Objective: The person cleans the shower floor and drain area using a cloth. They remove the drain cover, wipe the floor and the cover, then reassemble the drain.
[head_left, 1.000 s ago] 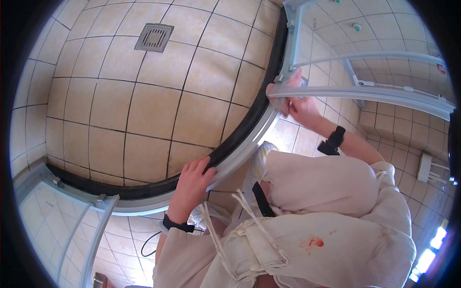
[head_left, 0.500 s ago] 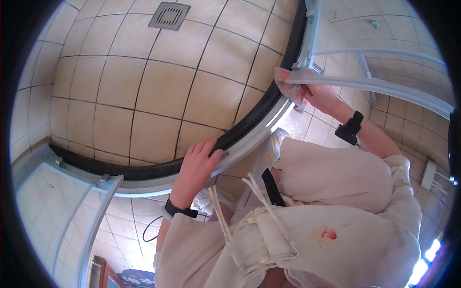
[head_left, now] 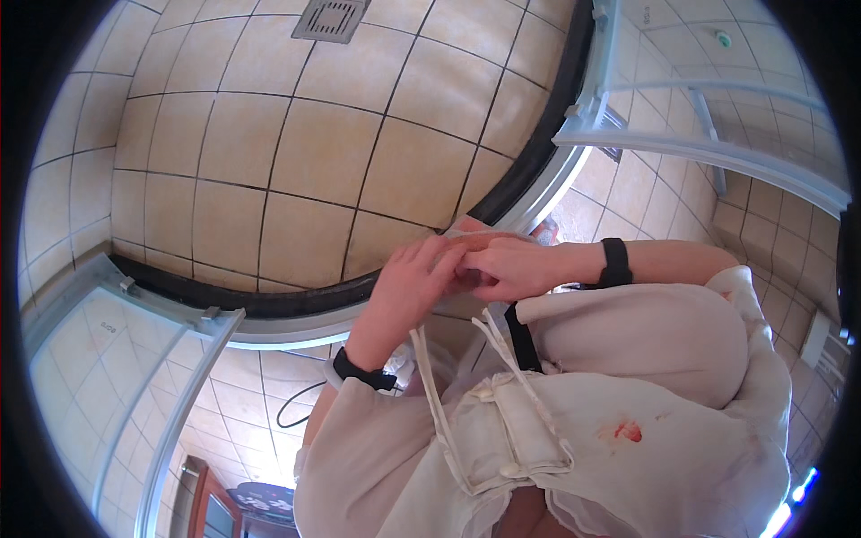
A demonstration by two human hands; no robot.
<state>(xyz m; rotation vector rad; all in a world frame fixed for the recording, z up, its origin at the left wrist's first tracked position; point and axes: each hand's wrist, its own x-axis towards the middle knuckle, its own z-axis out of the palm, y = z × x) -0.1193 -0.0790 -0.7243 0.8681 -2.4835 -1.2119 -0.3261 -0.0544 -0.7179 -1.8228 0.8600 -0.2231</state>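
My two hands meet over the curved metal shower sill [head_left: 332, 325], close in front of me. My right hand [head_left: 516, 269] grips a thin pinkish-white cloth [head_left: 468, 225], bunched, with its upper edge showing above the fingers. Bent over the same cloth, my left hand [head_left: 404, 285] has its fingers against the right hand's fingertips. Where both sets of fingers meet, much of the cloth is hidden. Just beyond the hands runs the black curved rim [head_left: 336, 293] of the shower floor.
Beige tiled floor [head_left: 327, 152] with a square metal drain [head_left: 330, 20] lies beyond the sill. Framed glass panels stand at the left [head_left: 108, 359] and right [head_left: 708, 117]. A light garment with a red stain [head_left: 629, 432] covers my lap. A dark cable [head_left: 296, 403] lies at lower left.
My right hand has come leftward and nearer from the right panel's frame, bringing the cloth. My left hand has lifted off the sill and moved right to meet it. The view has shifted slightly.
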